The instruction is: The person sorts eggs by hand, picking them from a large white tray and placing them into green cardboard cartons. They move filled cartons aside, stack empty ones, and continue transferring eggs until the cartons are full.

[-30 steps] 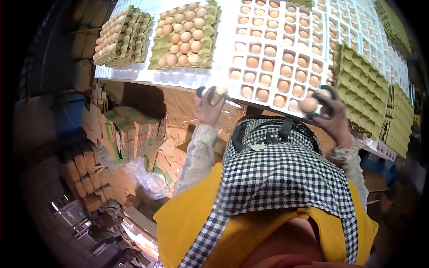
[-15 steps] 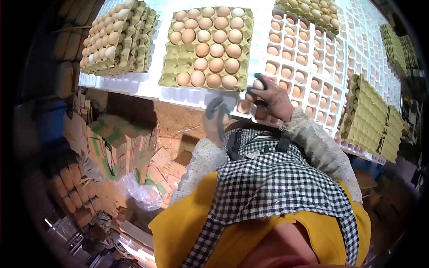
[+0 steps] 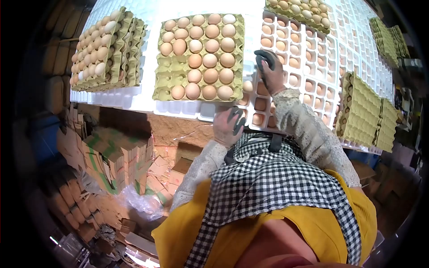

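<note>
My left hand (image 3: pixel 229 124), dark covers on its fingers, is curled at the front edge of the white plastic egg tray. Part of an egg (image 3: pixel 243 114) shows at its fingertips. My right hand (image 3: pixel 271 73), also with dark finger covers, is bent over the tray's cells farther back; whatever its fingers close on is hidden. Between the hands a pale egg (image 3: pixel 248 86) rests in the tray's left column. To the left lies a pulp egg tray (image 3: pixel 170 73) of brown eggs, with several bare hollows on its left side.
Stacked pulp trays of eggs (image 3: pixel 96 53) stand at the left. Another filled pulp tray (image 3: pixel 304 12) lies at the back, and pulp trays (image 3: pixel 362 114) lean at the right. Below the table are bundled flat cardboard (image 3: pixel 118 152) and crumpled clear plastic (image 3: pixel 143 203).
My right hand has moved away from me over the white tray, and a pale egg now sits in a left-column cell. My left hand has moved right, to the tray's front edge.
</note>
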A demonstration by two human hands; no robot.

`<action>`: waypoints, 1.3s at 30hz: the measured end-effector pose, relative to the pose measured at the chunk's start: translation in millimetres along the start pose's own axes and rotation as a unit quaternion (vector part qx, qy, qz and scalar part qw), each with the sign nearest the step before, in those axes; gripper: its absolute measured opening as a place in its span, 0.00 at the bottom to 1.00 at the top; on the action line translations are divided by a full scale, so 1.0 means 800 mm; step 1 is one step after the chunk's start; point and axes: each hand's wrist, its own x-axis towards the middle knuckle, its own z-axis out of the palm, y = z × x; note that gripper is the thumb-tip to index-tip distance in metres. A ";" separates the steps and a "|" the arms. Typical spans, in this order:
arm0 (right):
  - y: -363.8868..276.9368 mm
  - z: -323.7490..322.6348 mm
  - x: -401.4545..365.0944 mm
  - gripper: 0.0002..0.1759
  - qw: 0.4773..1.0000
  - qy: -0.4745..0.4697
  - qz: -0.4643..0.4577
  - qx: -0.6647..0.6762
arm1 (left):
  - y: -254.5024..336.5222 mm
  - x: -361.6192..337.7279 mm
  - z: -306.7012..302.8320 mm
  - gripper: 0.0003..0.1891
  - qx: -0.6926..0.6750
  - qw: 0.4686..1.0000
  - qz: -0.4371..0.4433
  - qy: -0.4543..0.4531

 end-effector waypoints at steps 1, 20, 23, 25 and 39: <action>0.001 0.006 0.005 0.19 0.996 0.001 -0.061 -0.072 | 0.005 0.004 -0.002 0.27 -0.037 0.999 0.007 -0.037; 0.022 -0.047 -0.027 0.22 0.992 -0.042 0.058 -0.101 | 0.053 0.051 0.013 0.29 0.010 0.991 -0.086 -0.102; 0.002 -0.049 -0.006 0.23 0.977 0.005 -0.057 -0.203 | 0.054 0.053 0.012 0.29 0.033 0.996 -0.030 -0.083; -0.016 -0.044 0.005 0.23 0.975 -0.009 -0.061 -0.212 | 0.073 0.079 0.016 0.30 0.061 0.993 -0.045 -0.091; 0.015 -0.008 -0.005 0.28 0.971 -0.111 -0.120 -0.173 | 0.095 0.090 0.047 0.37 0.235 0.944 -0.109 -0.205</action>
